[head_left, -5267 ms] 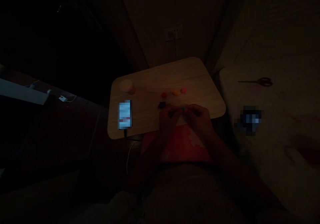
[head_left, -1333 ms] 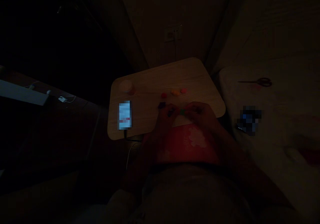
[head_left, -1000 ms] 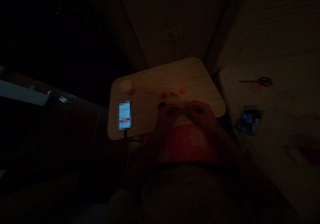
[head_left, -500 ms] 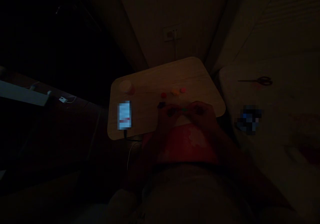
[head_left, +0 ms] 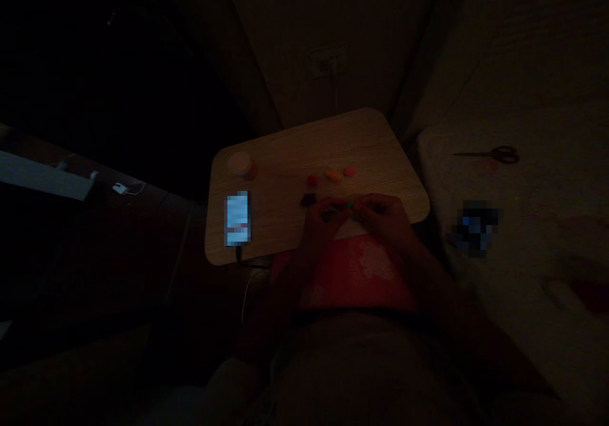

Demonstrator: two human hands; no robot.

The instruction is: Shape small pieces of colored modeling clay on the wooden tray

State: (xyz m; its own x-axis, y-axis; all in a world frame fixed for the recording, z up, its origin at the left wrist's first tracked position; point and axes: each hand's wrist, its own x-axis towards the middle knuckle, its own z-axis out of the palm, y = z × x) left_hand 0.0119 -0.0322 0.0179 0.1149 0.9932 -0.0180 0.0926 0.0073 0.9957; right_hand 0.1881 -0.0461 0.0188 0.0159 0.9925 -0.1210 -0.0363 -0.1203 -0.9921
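In dim light, a small green piece (head_left: pixel 350 205), perhaps soft clay, sits between the fingertips of my two hands at the near side of a small wooden table (head_left: pixel 280 223). My left hand (head_left: pixel 327 218) is closed in a pinch on its left side. From the right, my right hand (head_left: pixel 384 215) pinches it too, fingertips almost meeting those of the left. Just beyond the left hand lies a dark, star-like piece (head_left: pixel 308 200). Farther back are a red round piece (head_left: pixel 311 180), an orange-yellow lump (head_left: pixel 333 175) and a pink round piece (head_left: pixel 349 171).
A lidded jar (head_left: pixel 240 165) stands at the table's back left. Before it lies a lit, blurred phone (head_left: pixel 236 218) with a cable. Scissors (head_left: pixel 504 154) and a blurred dark item (head_left: pixel 473 226) rest on the pale surface to the right. Below the table shows a red surface (head_left: pixel 352 274).
My hands have shifted slightly, and the green piece shows a little higher and rounder between the fingertips. The dark piece is less covered by the left hand. Other objects stay put.
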